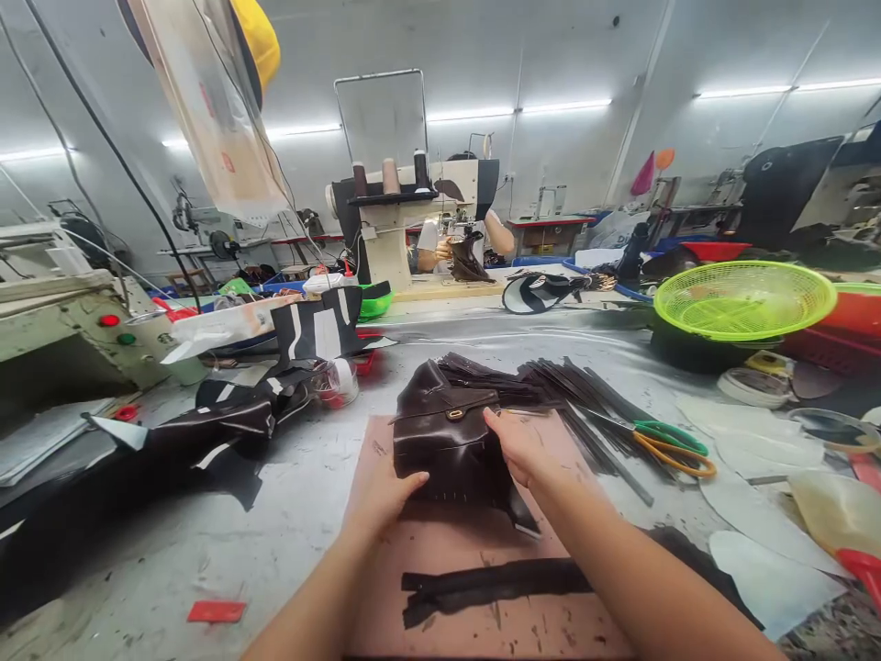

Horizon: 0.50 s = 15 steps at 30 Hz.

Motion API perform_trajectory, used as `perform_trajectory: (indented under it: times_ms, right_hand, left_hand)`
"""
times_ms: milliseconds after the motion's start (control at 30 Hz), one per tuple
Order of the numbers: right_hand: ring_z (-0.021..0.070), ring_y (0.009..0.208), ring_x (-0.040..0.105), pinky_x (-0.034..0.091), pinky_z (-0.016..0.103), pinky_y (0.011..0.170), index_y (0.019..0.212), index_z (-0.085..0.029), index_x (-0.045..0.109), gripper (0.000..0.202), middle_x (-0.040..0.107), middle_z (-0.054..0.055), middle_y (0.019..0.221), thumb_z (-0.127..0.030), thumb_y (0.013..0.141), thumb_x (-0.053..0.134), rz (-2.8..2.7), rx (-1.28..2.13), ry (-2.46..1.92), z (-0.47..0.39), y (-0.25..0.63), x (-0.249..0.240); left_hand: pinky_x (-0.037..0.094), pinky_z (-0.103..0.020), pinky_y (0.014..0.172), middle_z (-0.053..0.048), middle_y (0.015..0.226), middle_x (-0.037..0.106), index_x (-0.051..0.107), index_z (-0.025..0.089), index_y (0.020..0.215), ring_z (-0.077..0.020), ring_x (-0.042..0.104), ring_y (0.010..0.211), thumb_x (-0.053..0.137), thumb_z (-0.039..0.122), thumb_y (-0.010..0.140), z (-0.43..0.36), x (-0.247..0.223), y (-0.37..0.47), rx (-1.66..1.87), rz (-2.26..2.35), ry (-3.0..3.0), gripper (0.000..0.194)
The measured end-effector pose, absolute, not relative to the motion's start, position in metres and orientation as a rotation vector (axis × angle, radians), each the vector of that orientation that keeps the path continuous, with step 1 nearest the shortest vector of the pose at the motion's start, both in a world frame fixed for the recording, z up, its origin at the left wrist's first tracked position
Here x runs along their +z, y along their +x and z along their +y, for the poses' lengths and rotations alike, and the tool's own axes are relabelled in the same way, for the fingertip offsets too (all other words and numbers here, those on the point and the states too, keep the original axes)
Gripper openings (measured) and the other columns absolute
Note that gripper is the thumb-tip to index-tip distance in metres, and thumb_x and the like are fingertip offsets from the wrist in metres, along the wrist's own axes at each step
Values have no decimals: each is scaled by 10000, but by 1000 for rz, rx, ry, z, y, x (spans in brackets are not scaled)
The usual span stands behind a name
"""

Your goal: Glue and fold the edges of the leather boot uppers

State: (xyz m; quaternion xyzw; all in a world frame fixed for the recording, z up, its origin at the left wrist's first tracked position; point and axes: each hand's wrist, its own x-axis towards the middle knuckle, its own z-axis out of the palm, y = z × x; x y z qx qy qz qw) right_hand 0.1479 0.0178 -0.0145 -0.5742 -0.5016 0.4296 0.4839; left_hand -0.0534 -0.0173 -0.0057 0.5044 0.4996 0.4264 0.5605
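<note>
A dark brown, glossy leather piece with a strap and a small gold-coloured metal fitting stands on a pinkish work board. My left hand grips its lower left side, thumb on the front and the other fingers hidden behind. At the upper right edge, my right hand pinches the leather between thumb and fingers. A thin, light stick-like thing shows just beyond that hand; I cannot tell whether it is held. Nearer to me, a black zipper-like strip with a forked left end lies across the board, partly under my right forearm.
Dark strips and scissors with green and orange handles lie to the right. Beyond are a yellow-green basket and white pieces. Black cut pieces lie left. A person works behind the sewing machine.
</note>
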Motion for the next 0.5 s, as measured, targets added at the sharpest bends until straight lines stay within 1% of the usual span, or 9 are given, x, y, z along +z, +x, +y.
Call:
perform_trajectory:
  times_ms: [67,167,200,267,333,367,400,433,500]
  right_hand:
    - [222,799,621,479,355,694,706,-208,570,256,668,72,769,-424,787,460,-1256,1061,-1442,20,151,-8]
    - [254,793,604,457,404,721,715,-191,571,244,650,93,768,-422,756,501,-1286,961,-1542,25,162,8]
    - [273,838,589,439,431,755,756,-180,575,250,641,113,809,-422,746,513,-1283,896,-1578,24,166,15]
    - [300,1000,518,374,468,858,899,-150,569,307,601,158,967,-408,741,513,-1259,722,-1624,16,172,27]
    - [288,1094,446,323,455,925,1001,-134,549,359,546,171,1086,-392,760,487,-1291,448,-1533,-4,172,35]
    - [271,1068,460,333,434,920,989,-144,563,343,553,154,1071,-394,771,476,-1357,335,-1437,-16,169,35]
    - [251,981,505,370,410,877,927,-163,591,309,585,127,991,-408,781,471,-1454,277,-1330,-28,164,33]
    - [224,850,543,412,380,801,829,-184,616,285,610,91,862,-432,782,483,-1572,327,-1251,-38,157,30]
    - [173,618,540,445,320,622,695,-200,623,317,597,36,655,-492,762,518,-1696,700,-1174,-49,140,18]
  left_hand:
    - [365,-428,981,-81,1020,638,582,178,986,-294,530,1068,732,200,494,-14,-4,-54,1009,1226,1201,515]
    - [347,-421,998,-70,1011,643,591,179,977,-279,534,1057,715,144,495,-11,3,-47,1042,1218,1163,499]
    - [353,-414,995,-65,1029,637,583,184,995,-267,532,1060,707,144,510,-10,7,-43,1065,1205,1144,502]
    - [398,-400,953,-59,1063,623,559,194,1032,-245,538,1049,693,163,539,-6,14,-35,1111,1164,1092,512]
    - [469,-381,855,-63,1059,620,538,194,1040,-231,569,989,688,185,551,-2,23,-27,1138,1121,1018,512]
    - [497,-366,792,-63,1038,624,532,192,1029,-222,587,941,686,192,550,0,26,-23,1145,1105,974,503]
    - [513,-347,735,-58,1008,629,529,192,1010,-211,601,891,684,195,548,2,30,-20,1149,1093,930,488]
    - [519,-324,692,-48,977,632,526,196,990,-195,608,849,680,192,546,3,32,-16,1155,1082,890,470]
    - [515,-277,648,-19,922,632,526,206,950,-162,610,795,672,177,540,3,36,-9,1167,1054,826,436]
